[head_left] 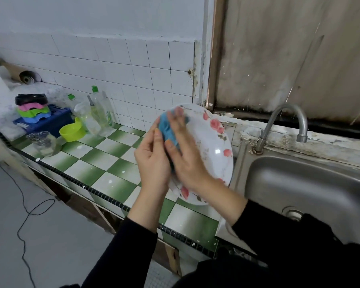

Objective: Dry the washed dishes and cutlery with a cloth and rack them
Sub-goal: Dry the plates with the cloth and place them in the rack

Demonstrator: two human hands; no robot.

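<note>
Head view: we see a plate [214,146], white with pink flowers, held on edge and tilted, face toward us. It sits over the counter's [104,163] right end, just beside the sink's [268,183] left rim. We cannot tell if its lower rim touches the counter.

Cloth [166,127], blue, lies on the plate's upper-left face, under the hands. Left hand [154,161] grips the plate's left rim: thumb in front on the cloth edge, fingers hidden behind. Right hand [185,161] lies flat across the plate face, fingers straight, pressing the cloth down. Its fingertips are blurred near the top rim. Both arms are in black sleeves [123,256].

Tap [287,119] stands at the sink's back-left corner, spout over the basin.

At the counter's far left end, by the tiled wall:
- Blue crate [50,121] with coloured plastic pieces stacked on it.
- Clear bottles [100,115] with green caps, just right of the crate.
- Yellow-green bowl [72,132] in front of the bottles.
- Glass jar [44,143] near the front edge, left of the bowl.

Black cable [23,204] runs across the floor below the counter.
</note>
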